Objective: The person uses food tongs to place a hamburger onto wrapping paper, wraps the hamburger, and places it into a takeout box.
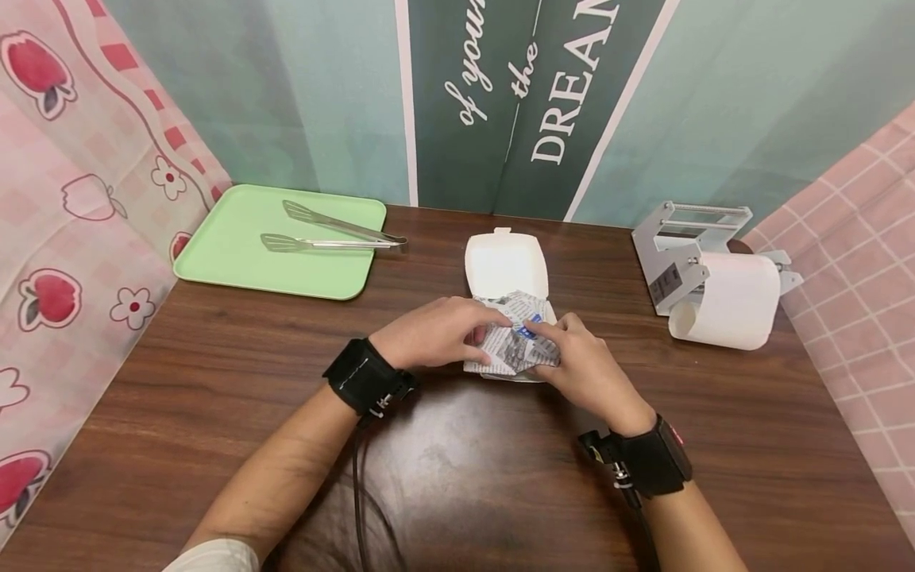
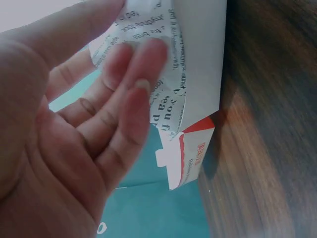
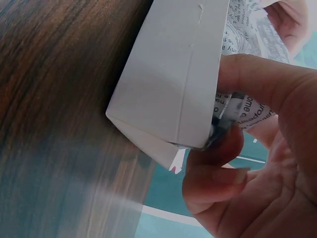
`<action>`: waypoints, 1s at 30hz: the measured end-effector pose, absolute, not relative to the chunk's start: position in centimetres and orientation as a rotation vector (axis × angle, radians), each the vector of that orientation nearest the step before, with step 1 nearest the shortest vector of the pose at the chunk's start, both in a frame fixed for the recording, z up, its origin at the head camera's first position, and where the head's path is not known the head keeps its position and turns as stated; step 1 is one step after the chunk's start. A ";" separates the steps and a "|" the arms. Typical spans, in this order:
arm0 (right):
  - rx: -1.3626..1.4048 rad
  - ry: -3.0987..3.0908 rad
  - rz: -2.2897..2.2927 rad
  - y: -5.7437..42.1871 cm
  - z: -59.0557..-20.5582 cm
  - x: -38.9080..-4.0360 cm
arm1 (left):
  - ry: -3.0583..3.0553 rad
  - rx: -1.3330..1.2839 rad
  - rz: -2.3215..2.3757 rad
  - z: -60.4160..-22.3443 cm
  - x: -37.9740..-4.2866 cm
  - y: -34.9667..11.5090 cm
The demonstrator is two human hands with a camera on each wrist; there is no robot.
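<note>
A small white flip-top paper box [image 1: 506, 266] stands on the table, its lid raised at the back. Inside lies a packet in newsprint-patterned paper [image 1: 511, 353] with a blue mark on top; whatever the paper covers is hidden. My left hand [image 1: 443, 332] is at the packet's left side, loosely bent fingers [image 2: 148, 59] touching the paper. From the right, my right hand [image 1: 589, 367] grips the packet, with the thumb near the box's front wall [image 3: 163, 74] and bent fingers by its corner. Red print shows on the lid's outer side [image 2: 195, 153] in the left wrist view.
Metal tongs [image 1: 336, 245] lie across a light green tray [image 1: 236, 262] at the back left. A grey dispenser [image 1: 672, 270] with a white paper roll [image 1: 743, 302] stands at the back right. A cable [image 1: 357, 492] trails from the left wrist strap over the brown table [image 1: 472, 477].
</note>
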State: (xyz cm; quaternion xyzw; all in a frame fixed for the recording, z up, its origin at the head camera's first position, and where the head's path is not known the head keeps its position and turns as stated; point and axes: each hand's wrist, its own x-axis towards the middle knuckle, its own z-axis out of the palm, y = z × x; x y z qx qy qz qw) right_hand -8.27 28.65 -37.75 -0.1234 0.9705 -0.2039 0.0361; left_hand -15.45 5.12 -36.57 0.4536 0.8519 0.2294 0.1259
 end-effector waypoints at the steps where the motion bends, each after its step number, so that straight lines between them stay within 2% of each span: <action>1: -0.376 2.983 -0.628 28.6 -37.7 -8.2 | 2.492 1.300 0.661 -36.6 -15.4 5.1; 16: -0.338 3.040 -0.676 27.7 -38.3 -7.9 | 2.531 1.279 0.779 -37.2 -15.1 5.6; 30: -0.239 3.035 -0.824 27.0 -38.3 -8.0 | 2.587 1.079 0.876 -37.1 -14.9 6.6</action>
